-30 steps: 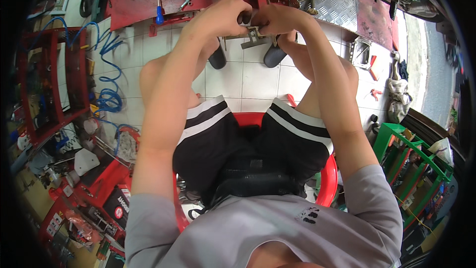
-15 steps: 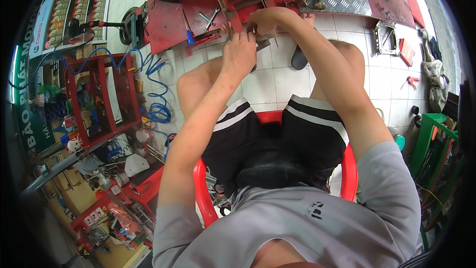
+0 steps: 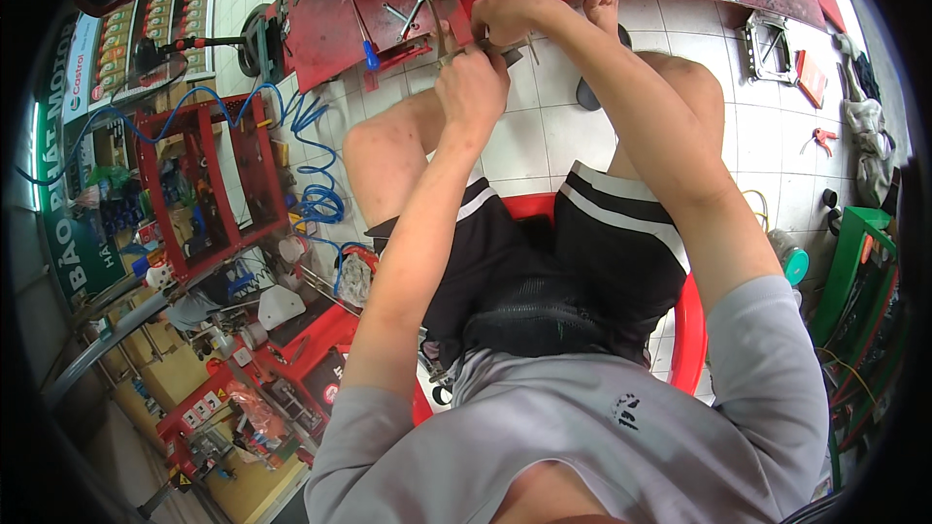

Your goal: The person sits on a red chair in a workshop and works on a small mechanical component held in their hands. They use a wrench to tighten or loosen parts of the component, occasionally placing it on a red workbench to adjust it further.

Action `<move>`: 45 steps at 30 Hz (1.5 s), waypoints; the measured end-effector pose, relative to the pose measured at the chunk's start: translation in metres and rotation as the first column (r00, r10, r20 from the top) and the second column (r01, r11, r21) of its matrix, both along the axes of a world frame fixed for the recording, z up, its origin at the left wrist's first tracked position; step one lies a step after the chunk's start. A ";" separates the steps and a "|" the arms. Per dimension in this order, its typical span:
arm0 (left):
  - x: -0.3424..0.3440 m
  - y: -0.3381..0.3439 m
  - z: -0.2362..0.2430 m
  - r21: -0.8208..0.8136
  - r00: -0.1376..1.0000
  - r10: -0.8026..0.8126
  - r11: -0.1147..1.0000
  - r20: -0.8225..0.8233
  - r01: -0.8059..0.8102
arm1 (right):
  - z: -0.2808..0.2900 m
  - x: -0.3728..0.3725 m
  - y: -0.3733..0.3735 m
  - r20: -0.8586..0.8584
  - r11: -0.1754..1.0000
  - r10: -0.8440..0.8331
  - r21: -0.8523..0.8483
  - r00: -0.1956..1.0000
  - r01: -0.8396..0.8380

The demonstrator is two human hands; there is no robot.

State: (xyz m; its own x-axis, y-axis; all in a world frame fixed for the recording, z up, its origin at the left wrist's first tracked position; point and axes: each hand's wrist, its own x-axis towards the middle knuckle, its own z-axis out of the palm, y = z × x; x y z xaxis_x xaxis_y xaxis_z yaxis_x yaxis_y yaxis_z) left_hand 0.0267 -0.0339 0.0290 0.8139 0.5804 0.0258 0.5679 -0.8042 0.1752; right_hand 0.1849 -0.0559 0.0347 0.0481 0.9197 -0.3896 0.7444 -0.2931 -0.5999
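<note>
White square floor tiles (image 3: 515, 150) border a red steel platform (image 3: 325, 44). My left hand (image 3: 473, 87) curls beside a small dark-grey metal piece (image 3: 512, 56), located just nearer me than my bent right hand (image 3: 510, 19). I cannot tell either grip's closure.

White-tiled floor (image 3: 767, 160) — red open frame (image 3: 221, 175) at left, stocked display shelves (image 3: 182, 24) at far left — green rack (image 3: 843, 272) at right.
</note>
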 end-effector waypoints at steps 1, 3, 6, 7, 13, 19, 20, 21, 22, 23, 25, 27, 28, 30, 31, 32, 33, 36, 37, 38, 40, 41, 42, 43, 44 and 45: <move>0.000 0.002 0.000 -0.014 1.000 0.016 1.000 0.015 -0.016 | 0.002 -0.001 -0.001 0.007 1.000 -0.009 -0.010 1.000 0.009; -0.001 0.005 -0.001 -0.028 0.999 0.017 0.999 0.049 -0.016 | 0.004 -0.003 -0.001 0.031 1.000 -0.026 0.013 0.999 0.026; 0.000 0.006 0.002 -0.014 0.999 -0.020 1.000 0.049 0.021 | -0.002 -0.002 -0.002 0.046 0.996 -0.043 0.077 0.998 0.039; 0.000 0.004 0.004 0.000 1.000 -0.021 1.000 0.009 0.021 | -0.001 -0.002 -0.004 0.026 0.997 -0.036 0.074 0.999 0.034; 0.005 -0.006 0.008 0.066 0.998 0.003 0.998 -0.057 0.001 | -0.001 -0.001 -0.005 0.031 0.996 -0.036 0.082 0.999 0.034; 0.010 -0.014 -0.002 -0.001 0.985 0.150 0.989 0.089 -0.151 | -0.005 -0.002 -0.001 0.046 0.996 -0.051 0.075 0.998 0.047; 0.011 -0.014 -0.004 -0.039 0.976 0.179 0.984 0.123 -0.176 | -0.004 -0.002 0.000 0.035 0.997 -0.067 0.041 0.997 0.065; 0.010 -0.013 -0.006 -0.076 0.970 0.200 0.979 0.136 -0.191 | -0.003 -0.002 0.000 0.048 0.997 -0.062 0.043 0.997 0.060; 0.010 -0.011 -0.009 -0.110 0.964 0.221 0.972 0.149 -0.205 | -0.001 -0.003 0.000 0.060 0.997 -0.056 0.047 0.997 0.053; 0.009 -0.009 -0.011 -0.145 0.957 0.242 0.965 0.160 -0.219 | 0.000 -0.004 -0.001 0.073 0.998 -0.050 0.051 0.996 0.047; 0.008 -0.004 -0.014 -0.323 0.919 0.300 0.923 0.257 -0.210 | 0.003 -0.003 -0.004 0.014 0.996 -0.078 0.039 0.997 0.077; 0.004 0.000 -0.016 -0.389 0.907 0.306 0.903 0.288 -0.181 | 0.007 -0.005 -0.003 -0.015 0.996 -0.078 0.030 0.997 0.078; 0.003 -0.001 -0.013 -0.375 0.922 0.274 0.913 0.275 -0.160 | 0.007 -0.004 -0.004 -0.013 0.997 -0.071 0.021 0.997 0.071; 0.002 -0.001 -0.005 -0.303 0.948 0.201 0.945 0.245 -0.122 | 0.009 -0.002 -0.007 -0.030 0.997 -0.073 0.011 0.997 0.074; 0.000 0.000 -0.002 -0.243 0.961 0.158 0.965 0.227 -0.101 | 0.007 -0.002 -0.007 -0.050 0.996 -0.085 0.010 0.995 0.085; -0.001 0.001 0.000 -0.182 0.971 0.117 0.980 0.206 -0.079 | 0.006 -0.001 -0.008 -0.070 0.995 -0.095 0.008 0.993 0.096; -0.001 -0.001 0.001 -0.158 0.982 0.091 0.985 0.164 -0.065 | 0.003 0.001 -0.007 -0.048 0.998 -0.062 0.015 0.997 0.062; 0.006 0.002 0.005 -0.078 0.996 0.027 0.997 0.085 -0.020 | -0.013 0.006 -0.001 -0.003 0.999 -0.010 0.049 1.000 0.010; 0.003 0.001 0.003 -0.040 0.995 0.032 0.999 0.090 -0.028 | -0.012 0.003 -0.002 -0.010 0.997 -0.007 0.077 1.000 0.008; 0.004 0.000 0.005 0.010 0.994 0.035 0.999 0.105 -0.036 | -0.013 0.003 0.000 0.009 0.995 0.008 0.096 1.000 -0.009; 0.007 -0.001 0.007 -0.094 0.995 0.097 0.991 0.021 -0.095 | -0.013 0.003 0.000 0.040 0.991 0.010 0.135 0.999 -0.015; 0.006 -0.001 0.008 -0.129 0.990 0.134 0.983 0.047 -0.127 | -0.009 0.000 -0.003 0.049 0.988 0.003 0.155 0.999 -0.010; 0.008 -0.003 0.009 -0.163 0.982 0.167 0.975 0.084 -0.151 | -0.013 0.001 -0.004 0.053 0.983 -0.008 0.184 0.999 -0.002; 0.013 -0.008 0.010 -0.112 0.970 0.166 0.983 0.175 -0.148 | -0.020 0.007 -0.005 0.061 0.976 -0.023 0.216 0.998 0.009; 0.011 -0.014 0.007 -0.060 0.952 0.173 0.985 0.254 -0.163 | -0.024 0.008 -0.007 0.076 0.957 -0.026 0.289 0.997 0.003; 0.004 -0.013 0.003 -0.066 0.929 0.235 0.972 0.287 -0.226 | -0.019 -0.004 -0.006 0.083 0.946 -0.021 0.325 0.996 -0.007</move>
